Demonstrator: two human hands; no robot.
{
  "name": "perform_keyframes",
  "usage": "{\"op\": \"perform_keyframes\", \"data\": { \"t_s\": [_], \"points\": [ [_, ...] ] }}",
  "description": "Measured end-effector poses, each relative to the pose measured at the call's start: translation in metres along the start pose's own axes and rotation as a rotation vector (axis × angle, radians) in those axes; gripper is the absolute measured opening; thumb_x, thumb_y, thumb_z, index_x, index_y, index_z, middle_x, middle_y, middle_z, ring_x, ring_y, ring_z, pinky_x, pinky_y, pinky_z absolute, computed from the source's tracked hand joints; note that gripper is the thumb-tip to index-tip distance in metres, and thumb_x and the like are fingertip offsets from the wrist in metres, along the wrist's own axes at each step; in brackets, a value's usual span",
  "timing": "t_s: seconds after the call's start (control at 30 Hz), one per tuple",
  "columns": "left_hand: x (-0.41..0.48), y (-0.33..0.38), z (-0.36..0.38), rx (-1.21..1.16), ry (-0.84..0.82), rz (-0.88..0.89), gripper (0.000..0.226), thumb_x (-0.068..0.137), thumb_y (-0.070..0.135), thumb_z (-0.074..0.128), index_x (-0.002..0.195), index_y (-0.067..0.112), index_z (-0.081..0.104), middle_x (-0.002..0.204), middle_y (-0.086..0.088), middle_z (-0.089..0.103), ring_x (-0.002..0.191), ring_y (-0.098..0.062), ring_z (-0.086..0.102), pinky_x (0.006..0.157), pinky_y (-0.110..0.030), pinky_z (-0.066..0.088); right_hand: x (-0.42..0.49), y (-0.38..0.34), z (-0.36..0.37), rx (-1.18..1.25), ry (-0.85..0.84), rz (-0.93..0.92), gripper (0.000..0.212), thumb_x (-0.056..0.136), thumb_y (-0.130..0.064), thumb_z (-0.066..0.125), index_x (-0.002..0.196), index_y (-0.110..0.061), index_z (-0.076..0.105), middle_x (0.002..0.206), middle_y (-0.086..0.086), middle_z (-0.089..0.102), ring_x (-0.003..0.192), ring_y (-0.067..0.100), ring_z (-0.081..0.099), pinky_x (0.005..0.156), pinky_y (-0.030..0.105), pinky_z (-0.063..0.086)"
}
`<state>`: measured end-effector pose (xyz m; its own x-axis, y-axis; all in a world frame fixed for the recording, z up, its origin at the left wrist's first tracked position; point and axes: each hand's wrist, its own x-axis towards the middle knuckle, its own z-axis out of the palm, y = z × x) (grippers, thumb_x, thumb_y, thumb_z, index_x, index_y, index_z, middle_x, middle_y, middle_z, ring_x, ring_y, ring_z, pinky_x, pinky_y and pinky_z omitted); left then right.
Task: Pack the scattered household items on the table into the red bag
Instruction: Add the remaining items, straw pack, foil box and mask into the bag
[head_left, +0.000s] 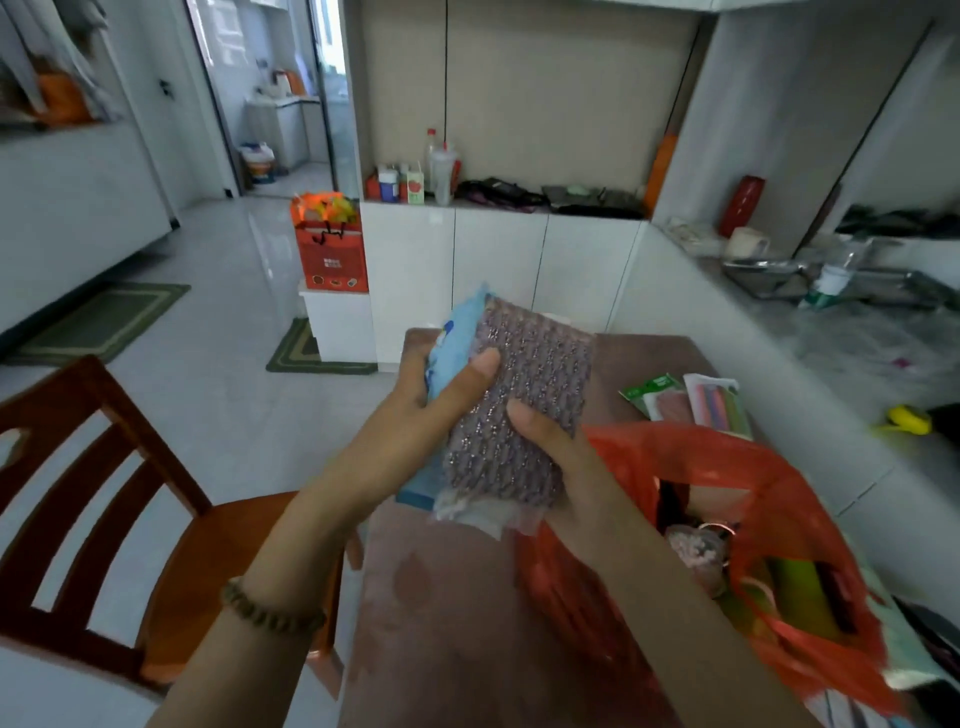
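From the head camera, the only view I have, both hands hold a small stack raised above the table (467, 597). My left hand (426, 410) wraps round a blue packet (453, 338), thumb pressed on the face of the purple scouring-pad pack (524, 384) lying against it. My right hand (556, 457) pinches the pad pack's lower right edge, thumb in front, fingers hidden behind. The red bag (810, 499) sits just beside and below the stack, to the right, its mouth gaping and several things inside. Two flat packets (691, 402) lie on the table beyond the bag.

I judge the step to be squaring the two packs together before they go in. To do it well I would hold them flat against each other, turn the stack edge-down and aim for the open gap at the bag's rim — the thin plastic looks floppy, so one hand may need to spread the mouth.
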<state>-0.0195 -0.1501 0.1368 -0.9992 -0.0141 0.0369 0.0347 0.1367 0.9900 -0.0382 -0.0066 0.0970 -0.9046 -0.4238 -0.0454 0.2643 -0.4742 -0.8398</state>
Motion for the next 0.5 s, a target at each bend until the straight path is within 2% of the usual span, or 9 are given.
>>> {"op": "perform_keyframes", "data": {
  "t_s": [0.07, 0.1, 0.13, 0.17, 0.2, 0.27, 0.33, 0.43, 0.5],
  "points": [
    [0.012, 0.023, 0.02, 0.176, 0.088, 0.047, 0.07, 0.075, 0.077, 0.038, 0.123, 0.026, 0.043, 0.117, 0.0, 0.056, 0.115, -0.019, 0.055, 0.092, -0.033, 0.044, -0.024, -0.037, -0.003, 0.059, -0.033, -0.063, 0.096, 0.041, -0.033, 0.093, 0.128, -0.018, 0.055, 0.122, 0.007, 0.067, 0.109, 0.021, 0.065, 0.082, 0.032, 0.057],
    [0.018, 0.032, 0.03, 0.168, 0.114, 0.031, 0.069, 0.08, 0.074, 0.032, 0.122, 0.022, 0.047, 0.114, -0.003, 0.058, 0.122, -0.027, 0.051, 0.1, -0.039, 0.04, -0.035, -0.052, -0.009, 0.093, -0.039, -0.085, 0.091, 0.036, -0.033, 0.094, 0.12, -0.016, 0.063, 0.113, 0.006, 0.071, 0.101, 0.019, 0.069, 0.076, 0.03, 0.058],
    [0.02, 0.041, 0.042, 0.066, 0.092, 0.022, 0.068, 0.078, 0.076, 0.027, 0.111, 0.022, 0.052, 0.109, -0.003, 0.063, 0.123, -0.03, 0.052, 0.104, -0.043, 0.039, -0.045, -0.065, -0.017, 0.126, -0.043, -0.109, 0.083, 0.034, -0.033, 0.094, 0.111, -0.015, 0.069, 0.104, 0.006, 0.074, 0.092, 0.018, 0.072, 0.071, 0.029, 0.058],
    [0.019, 0.048, 0.056, -0.084, 0.038, 0.018, 0.078, 0.074, 0.079, 0.027, 0.113, 0.02, 0.06, 0.107, -0.002, 0.068, 0.119, -0.028, 0.057, 0.101, -0.042, 0.042, -0.054, -0.077, -0.027, 0.159, -0.047, -0.133, 0.073, 0.036, -0.032, 0.093, 0.104, -0.014, 0.073, 0.098, 0.006, 0.075, 0.087, 0.018, 0.073, 0.067, 0.029, 0.058],
    [0.016, 0.048, 0.068, -0.287, -0.006, 0.035, 0.078, 0.078, 0.078, 0.023, 0.114, 0.021, 0.063, 0.109, 0.0, 0.069, 0.114, -0.022, 0.061, 0.098, -0.039, 0.045, -0.063, -0.088, -0.038, 0.183, -0.046, -0.151, 0.065, 0.04, -0.031, 0.091, 0.1, -0.014, 0.074, 0.096, 0.006, 0.075, 0.085, 0.019, 0.073, 0.067, 0.029, 0.059],
    [0.009, 0.033, 0.092, -0.478, 0.09, 0.064, 0.062, 0.094, 0.06, 0.021, 0.113, 0.018, 0.062, 0.107, 0.002, 0.067, 0.106, -0.016, 0.059, 0.091, -0.03, 0.045, -0.077, -0.104, -0.063, 0.185, -0.016, -0.158, 0.061, 0.043, -0.034, 0.089, 0.099, -0.015, 0.075, 0.1, 0.006, 0.075, 0.089, 0.02, 0.072, 0.07, 0.031, 0.059],
    [0.008, 0.006, 0.121, -0.271, 0.253, 0.036, 0.042, 0.094, 0.05, 0.038, 0.111, 0.015, 0.054, 0.102, 0.004, 0.058, 0.102, -0.016, 0.053, 0.079, -0.022, 0.042, -0.088, -0.114, -0.089, 0.146, 0.035, -0.166, 0.066, 0.039, -0.037, 0.092, 0.1, -0.017, 0.075, 0.102, 0.005, 0.074, 0.091, 0.019, 0.072, 0.072, 0.032, 0.059],
    [0.001, -0.032, 0.155, 0.234, 0.269, -0.061, 0.06, 0.074, 0.052, 0.067, 0.113, 0.013, 0.043, 0.106, 0.001, 0.049, 0.102, -0.017, 0.051, 0.073, -0.024, 0.038, -0.099, -0.118, -0.13, 0.11, 0.088, -0.119, 0.066, 0.033, -0.037, 0.095, 0.094, -0.019, 0.077, 0.096, 0.004, 0.076, 0.084, 0.018, 0.073, 0.067, 0.03, 0.059],
    [-0.009, -0.05, 0.165, 0.615, 0.234, -0.062, 0.074, 0.066, 0.057, 0.072, 0.117, 0.01, 0.045, 0.111, 0.0, 0.048, 0.103, -0.015, 0.049, 0.075, -0.026, 0.034, -0.106, -0.114, -0.157, 0.091, 0.114, -0.035, 0.067, 0.03, -0.037, 0.095, 0.092, -0.018, 0.078, 0.097, 0.005, 0.075, 0.084, 0.019, 0.073, 0.068, 0.032, 0.06]
  ]
}}
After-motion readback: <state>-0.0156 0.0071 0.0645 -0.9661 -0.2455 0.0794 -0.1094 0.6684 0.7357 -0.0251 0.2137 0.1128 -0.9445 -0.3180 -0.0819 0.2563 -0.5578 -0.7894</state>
